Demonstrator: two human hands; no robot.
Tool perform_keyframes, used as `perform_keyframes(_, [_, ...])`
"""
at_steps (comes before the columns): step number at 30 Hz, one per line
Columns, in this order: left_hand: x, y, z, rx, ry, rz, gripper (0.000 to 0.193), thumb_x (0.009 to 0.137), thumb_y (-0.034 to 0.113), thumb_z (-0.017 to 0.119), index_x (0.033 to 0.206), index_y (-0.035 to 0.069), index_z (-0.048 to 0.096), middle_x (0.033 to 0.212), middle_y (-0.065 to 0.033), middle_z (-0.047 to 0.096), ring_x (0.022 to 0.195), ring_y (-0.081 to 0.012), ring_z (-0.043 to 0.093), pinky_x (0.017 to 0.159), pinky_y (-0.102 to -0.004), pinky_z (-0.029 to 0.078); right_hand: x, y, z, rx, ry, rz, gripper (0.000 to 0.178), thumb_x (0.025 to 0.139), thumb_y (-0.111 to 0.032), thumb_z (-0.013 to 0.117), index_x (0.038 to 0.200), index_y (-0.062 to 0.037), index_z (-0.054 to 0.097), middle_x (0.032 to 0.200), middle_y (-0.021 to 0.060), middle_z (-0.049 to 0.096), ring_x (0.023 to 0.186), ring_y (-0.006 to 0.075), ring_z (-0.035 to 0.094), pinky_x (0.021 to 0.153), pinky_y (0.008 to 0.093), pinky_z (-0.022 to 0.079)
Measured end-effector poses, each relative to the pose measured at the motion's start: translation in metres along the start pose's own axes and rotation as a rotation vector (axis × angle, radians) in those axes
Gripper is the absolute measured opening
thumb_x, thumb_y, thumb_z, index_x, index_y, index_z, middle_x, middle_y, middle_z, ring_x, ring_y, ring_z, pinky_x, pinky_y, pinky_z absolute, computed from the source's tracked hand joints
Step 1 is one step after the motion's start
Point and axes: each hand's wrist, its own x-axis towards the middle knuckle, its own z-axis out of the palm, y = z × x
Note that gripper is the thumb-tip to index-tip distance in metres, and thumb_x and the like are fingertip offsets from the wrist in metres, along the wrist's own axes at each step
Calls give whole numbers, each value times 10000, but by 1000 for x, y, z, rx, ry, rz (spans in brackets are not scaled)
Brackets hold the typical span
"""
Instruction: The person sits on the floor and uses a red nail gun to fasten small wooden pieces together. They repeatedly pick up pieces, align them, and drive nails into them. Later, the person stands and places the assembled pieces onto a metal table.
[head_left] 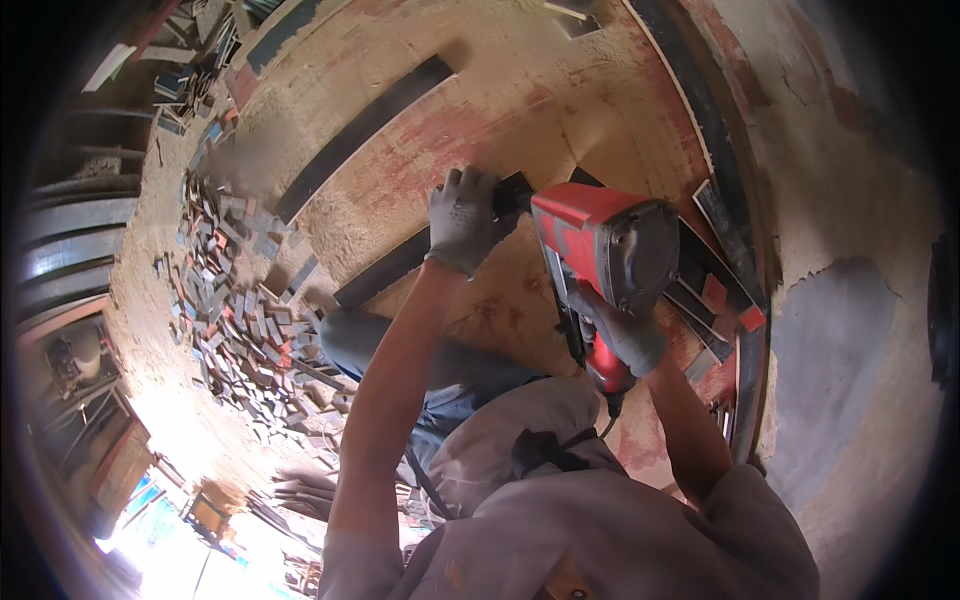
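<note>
My right hand [622, 328], in a grey glove, is wrapped around the handle of a red and black nail gun [585, 212]. A cord or hose leaves the base of its handle. The tool's nose reaches the end of a dark, narrow board [390, 270], though the exact contact point is hidden by the tool. My left hand [463, 215], also gloved in grey, lies over that board close to the nose, fingers curled down on it. The board rests on a large tan panel [490, 130] with worn red patches.
Another dark strip [365, 135] lies farther off on the panel. Along the right edge runs a long dark rail [690, 90], with loose strips and small red blocks [714, 294] nearby. Many wood offcuts [255, 320] are heaped at left. A grey wall [840, 330] rises at right.
</note>
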Motion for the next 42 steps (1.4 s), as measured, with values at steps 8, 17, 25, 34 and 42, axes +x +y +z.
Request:
perform_keyframes(8, [-37, -26, -6, -275, 80, -56, 686, 770, 401, 902, 1328, 88, 654, 1277, -172, 616, 1186, -434, 571, 1008, -543, 481, 4, -35, 25, 451, 85, 192, 157, 1057, -279, 717, 1072, -126, 687, 786, -50, 641, 649, 74, 593, 599, 285, 487])
perform_keyframes(17, [-83, -77, -29, 134, -65, -114, 502, 743, 354, 880, 1157, 113, 731, 1193, -107, 667, 1157, -344, 627, 923, -495, 527, 20, 98, -67, -497, 248, -199, 212, 992, -271, 773, 995, -122, 623, 953, 54, 609, 912, 185, 591, 884, 349, 497])
perform_keyframes(25, [-72, 4, -122, -41, 399, -131, 321, 733, 306, 848, 964, 115, 734, 1001, -119, 637, 1013, -339, 653, 796, -496, 549, -19, 121, -5, -1203, 271, -719, 749, 880, -382, 833, 1488, -27, 577, 1409, 218, 659, 1306, 366, 638, 1157, 447, 464])
perform_keyframes(34, [-373, -160, -179, 302, 679, -972, 457, 734, 346, 924, 1122, 168, 761, 1020, -90, 643, 968, -311, 642, 835, -464, 544, -25, 124, 66, -1330, 150, -517, 730, 868, -422, 811, 1444, -34, 584, 1382, 238, 665, 1245, 434, 651, 1069, 504, 497])
perform_keyframes(42, [-619, -335, -44, 289, 475, -1649, 448, 768, 425, 895, 993, 85, 710, 1075, -150, 639, 1049, -397, 639, 866, -534, 540, 31, 134, 125, -1534, 105, -411, 699, 877, -414, 804, 1429, -40, 593, 1362, 234, 671, 1217, 430, 656, 1045, 501, 503])
